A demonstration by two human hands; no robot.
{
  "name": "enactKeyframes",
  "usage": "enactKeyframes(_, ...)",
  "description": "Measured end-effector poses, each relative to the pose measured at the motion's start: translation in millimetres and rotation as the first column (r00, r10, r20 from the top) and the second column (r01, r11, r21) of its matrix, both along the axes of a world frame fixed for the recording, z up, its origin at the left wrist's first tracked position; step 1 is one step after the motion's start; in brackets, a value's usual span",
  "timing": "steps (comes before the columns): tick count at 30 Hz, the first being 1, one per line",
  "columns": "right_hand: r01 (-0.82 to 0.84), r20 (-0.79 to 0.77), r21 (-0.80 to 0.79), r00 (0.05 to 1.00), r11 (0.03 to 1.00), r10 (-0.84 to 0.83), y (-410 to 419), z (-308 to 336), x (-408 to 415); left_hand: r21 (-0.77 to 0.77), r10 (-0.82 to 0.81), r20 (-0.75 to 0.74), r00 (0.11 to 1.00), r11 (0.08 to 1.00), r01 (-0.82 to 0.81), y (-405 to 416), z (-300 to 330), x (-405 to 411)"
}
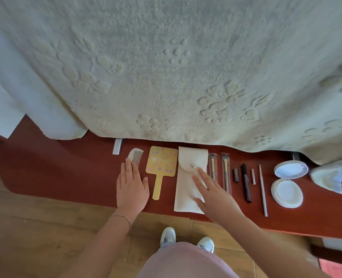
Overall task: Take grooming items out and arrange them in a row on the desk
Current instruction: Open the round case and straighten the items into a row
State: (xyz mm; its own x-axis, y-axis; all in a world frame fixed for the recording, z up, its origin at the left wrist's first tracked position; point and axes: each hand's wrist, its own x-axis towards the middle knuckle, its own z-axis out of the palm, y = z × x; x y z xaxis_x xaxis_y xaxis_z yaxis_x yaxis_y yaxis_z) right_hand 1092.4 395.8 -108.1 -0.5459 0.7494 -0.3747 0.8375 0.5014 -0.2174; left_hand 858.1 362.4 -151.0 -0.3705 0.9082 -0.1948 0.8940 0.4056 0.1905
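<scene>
Grooming items lie in a row on the red-brown desk [65, 173]. From the left: a white comb [136, 156], a yellow hand mirror [161, 167], a white snap pouch [187, 187], two wrapped brushes [212, 165], a dark short tube [236, 175], a dark mascara [246, 183], a small pale stick [253, 176], a thin pencil [263, 189] and a white compact [288, 183] lying open. My left hand [131, 187] rests flat with spread fingers over the comb's lower end. My right hand [214, 191] lies flat on the pouch, fingertips near its snap.
A cream textured blanket [186, 67] hangs over the back of the desk, almost touching the row's far ends. A small metal piece [118, 146] sticks out under its hem. Crumpled blanket [330, 177] sits right of the compact. Wooden floor and my shoes [186, 239] are below the desk's front edge.
</scene>
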Motion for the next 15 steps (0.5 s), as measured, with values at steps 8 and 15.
enactKeyframes(8, 0.016, 0.009, -0.025, 1.0, 1.0, -0.016, -1.5, -0.5, -1.7, 0.046, -0.361, -0.106, 0.927, 0.929, 0.367, -0.5, -3.6, 19.1)
enactKeyframes(15, 0.033, 0.016, -0.018, 0.999, 0.999, -0.033, -5.9, -2.7, -8.1, 0.016, -0.315, -0.112, 0.943, 0.948, 0.318, -9.4, -9.8, 13.1)
